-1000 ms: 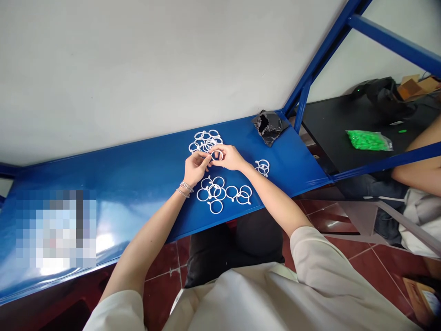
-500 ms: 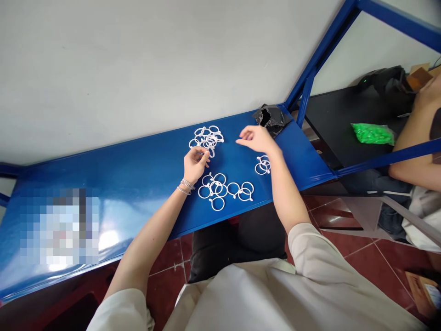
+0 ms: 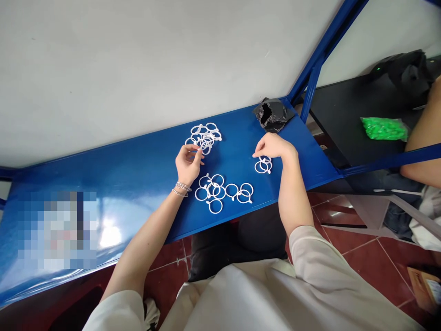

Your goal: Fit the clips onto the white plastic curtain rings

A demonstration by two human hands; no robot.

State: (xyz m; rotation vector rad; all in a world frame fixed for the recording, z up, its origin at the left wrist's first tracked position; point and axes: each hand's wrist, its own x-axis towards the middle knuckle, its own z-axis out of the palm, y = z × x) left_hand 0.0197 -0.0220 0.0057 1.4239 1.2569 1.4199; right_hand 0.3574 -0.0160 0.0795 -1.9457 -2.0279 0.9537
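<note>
My left hand (image 3: pixel 189 163) is at the near edge of a pile of white rings (image 3: pixel 210 128) with small tabs. Its thumb and forefinger are pinched together at the rim of a white ring (image 3: pixel 206 150); the other fingers curl loosely. Over a small group of white rings (image 3: pixel 263 167) on the right is my right hand (image 3: pixel 274 146), fingertips pressed together and pointing left. What they hold, if anything, is hidden, and the hand covers the upper part of that group. Several more white rings (image 3: pixel 215 206) lie overlapping near the table's front edge, between my two arms.
The blue table (image 3: pixel 138 161) runs along a white wall. A torn black plastic bag (image 3: pixel 275 115) lies at the back right corner, by a blue metal frame (image 3: pixel 312 87). Beyond it, a black table (image 3: pixel 341 110) carries a bag of green pieces (image 3: pixel 384 128); another person's arm (image 3: pixel 425 124) is there.
My right hand has moved right and toward me, from beside the pile to the small group of rings. My left hand stays at the pile. The view has shifted slightly.
</note>
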